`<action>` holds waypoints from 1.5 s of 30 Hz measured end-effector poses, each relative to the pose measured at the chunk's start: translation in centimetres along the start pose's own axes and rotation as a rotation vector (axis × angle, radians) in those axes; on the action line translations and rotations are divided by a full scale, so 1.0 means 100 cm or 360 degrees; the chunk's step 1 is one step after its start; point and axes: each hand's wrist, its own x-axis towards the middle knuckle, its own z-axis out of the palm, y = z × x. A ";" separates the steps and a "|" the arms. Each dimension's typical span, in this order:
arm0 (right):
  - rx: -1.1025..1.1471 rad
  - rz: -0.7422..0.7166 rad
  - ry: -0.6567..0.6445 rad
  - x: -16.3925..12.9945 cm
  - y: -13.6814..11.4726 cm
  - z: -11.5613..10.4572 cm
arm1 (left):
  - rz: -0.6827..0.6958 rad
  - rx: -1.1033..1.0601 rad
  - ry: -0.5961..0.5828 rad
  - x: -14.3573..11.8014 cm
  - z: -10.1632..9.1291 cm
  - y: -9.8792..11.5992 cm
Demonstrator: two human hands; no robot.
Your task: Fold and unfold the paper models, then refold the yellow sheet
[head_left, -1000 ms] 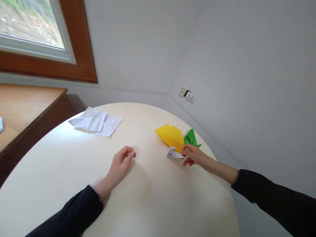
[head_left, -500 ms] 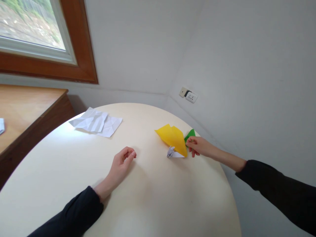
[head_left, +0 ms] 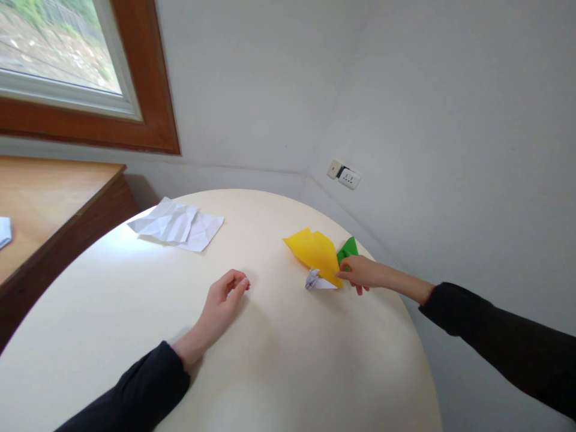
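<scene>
My right hand point(head_left: 357, 272) is at the right edge of a yellow sheet of paper point(head_left: 315, 247), its thumb and forefinger pinched at the sheet's lower right corner. Behind those fingers lies a folded green paper point(head_left: 348, 247), partly covered by the hand. A small folded white paper piece point(head_left: 312, 278), crumpled at one end and pointed at the other, rests against the front edge of the yellow sheet. My left hand point(head_left: 227, 294) lies on the table, fingers curled in and thumb against them, with nothing visible in it.
Creased white sheets point(head_left: 177, 225) lie overlapped near the far left edge of the round table point(head_left: 288, 372). A wooden desk point(head_left: 58, 192) with a white item point(head_left: 4, 232) on it stands left. A wall socket point(head_left: 349, 178) sits beyond the table, and a window is at upper left.
My right hand has moved slightly down from beside the green paper to the yellow sheet's corner, and its fingers have come together. The left hand stays where it was.
</scene>
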 end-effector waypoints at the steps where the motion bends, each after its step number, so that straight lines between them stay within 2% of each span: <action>1: -0.0029 0.0030 0.0001 0.004 -0.003 0.002 | 0.0006 -0.0006 -0.0002 0.000 0.000 0.000; 9: -0.0078 0.0064 0.0064 0.024 -0.016 0.014 | 0.0004 0.0005 -0.0012 0.000 0.000 0.001; 16: -0.0036 -0.0032 0.0095 0.021 -0.021 0.017 | -0.0008 -0.0006 -0.0017 0.001 0.000 0.003; 21: -0.0075 -0.0136 0.0315 0.021 -0.022 0.014 | -0.0033 -0.0021 -0.0017 0.001 0.000 0.005; 26: -0.0106 -0.0140 0.0601 0.030 -0.017 0.008 | -0.0032 -0.0008 -0.0016 0.000 0.000 0.005; 32: -0.0129 -0.0168 0.0379 0.030 -0.016 0.013 | 0.0001 -0.0015 -0.0007 0.000 0.000 0.004; 40: -0.0124 -0.0228 0.0466 0.037 -0.017 0.020 | -0.0003 -0.0002 0.0007 0.000 0.000 0.005; 45: -0.0013 -0.0269 0.0664 0.039 -0.020 0.004 | -0.0030 0.0003 0.0015 0.002 0.000 0.004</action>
